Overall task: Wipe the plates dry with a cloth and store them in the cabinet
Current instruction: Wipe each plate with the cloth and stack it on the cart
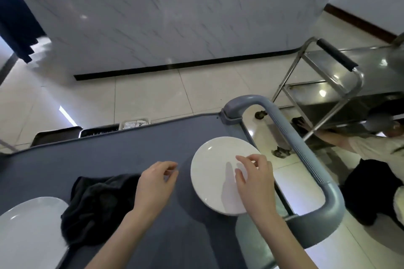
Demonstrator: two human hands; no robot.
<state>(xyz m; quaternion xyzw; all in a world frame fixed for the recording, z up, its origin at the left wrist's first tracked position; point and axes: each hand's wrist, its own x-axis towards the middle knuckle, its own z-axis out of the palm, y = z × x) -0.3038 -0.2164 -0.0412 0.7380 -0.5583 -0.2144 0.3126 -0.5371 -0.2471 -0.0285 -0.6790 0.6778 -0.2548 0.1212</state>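
Note:
A round white plate [215, 172] lies flat near the right edge of the grey cart top [122, 150]. My right hand [254, 178] hovers over the plate's right half with fingers loosely curled, holding nothing. My left hand [156, 181] is just left of the plate above the cart top, fingers loosely bent, empty. A crumpled dark cloth [98, 205] lies on the cart to the left of my left hand. A second white plate [30, 227] sits at the bottom left corner.
The cart's grey handle [303, 150] loops along its right side. A steel trolley [341, 81] stands to the right, and a person [371, 148] crouches by it on the tiled floor. A marble-faced counter [175, 19] stands ahead. Dark trays [56, 135] lie beyond the cart's far edge.

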